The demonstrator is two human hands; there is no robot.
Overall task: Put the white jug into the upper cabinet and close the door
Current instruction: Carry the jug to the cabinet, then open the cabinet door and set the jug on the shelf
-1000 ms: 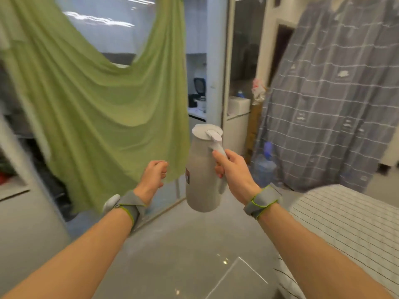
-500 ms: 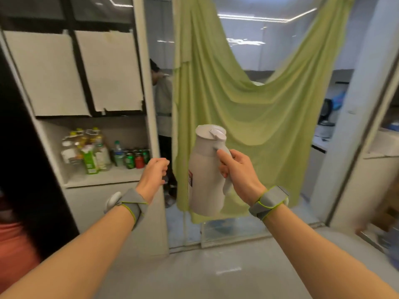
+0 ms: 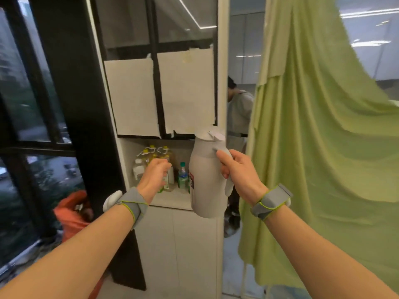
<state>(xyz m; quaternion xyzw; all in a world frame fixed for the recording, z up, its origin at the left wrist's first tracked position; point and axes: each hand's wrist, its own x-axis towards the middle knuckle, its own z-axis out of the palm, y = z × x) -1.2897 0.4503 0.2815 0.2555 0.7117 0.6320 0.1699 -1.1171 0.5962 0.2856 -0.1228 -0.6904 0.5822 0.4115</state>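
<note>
Your right hand [image 3: 239,171] is wrapping tight around the handle of the white jug [image 3: 206,175], holding it upright in the air. Just left of it, your left hand [image 3: 154,176] is curling into an empty fist. Behind them, the upper cabinet [image 3: 159,93] doors are sitting closed.

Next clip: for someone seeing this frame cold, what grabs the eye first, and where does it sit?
At centre, the white jug hangs upright by its handle from the right hand, in front of a white cabinet. To the right, a big green cloth drapes down the frame. Beside the jug, the left hand is a loose, empty fist before a shelf of bottles, under paper-covered upper doors.
</note>
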